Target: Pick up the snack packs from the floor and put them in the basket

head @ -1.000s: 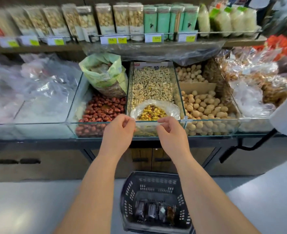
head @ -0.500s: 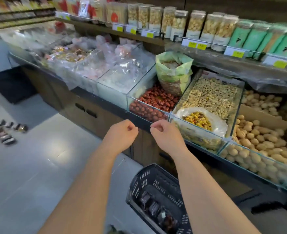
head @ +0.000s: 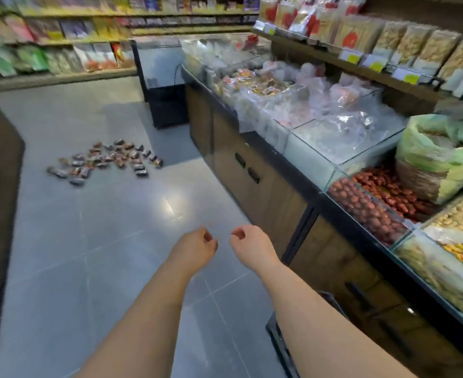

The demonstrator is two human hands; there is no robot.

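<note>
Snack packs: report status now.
Left hand, right hand: fingers curled, holding nothing. Snack packs scattered on floor, ahead-left. Basket mostly hidden, bottom right. Counter alongside, right.

Two bare arms reach forward from the bottom edge of the view and converge toward its middle; the bare left forearm [head: 143, 309] rises from the lower centre-left, and the bare right forearm [head: 320, 309] comes in from the lower right at a flatter slant. The bare left hand [head: 197, 245] turns its back to the camera, fingers curled in toward the palm and thumb bent close against them; the bare right hand [head: 249, 241] sits level with it, just beside it across a narrow gap, fingers curled under the same way; both make loose, empty fists.
</note>
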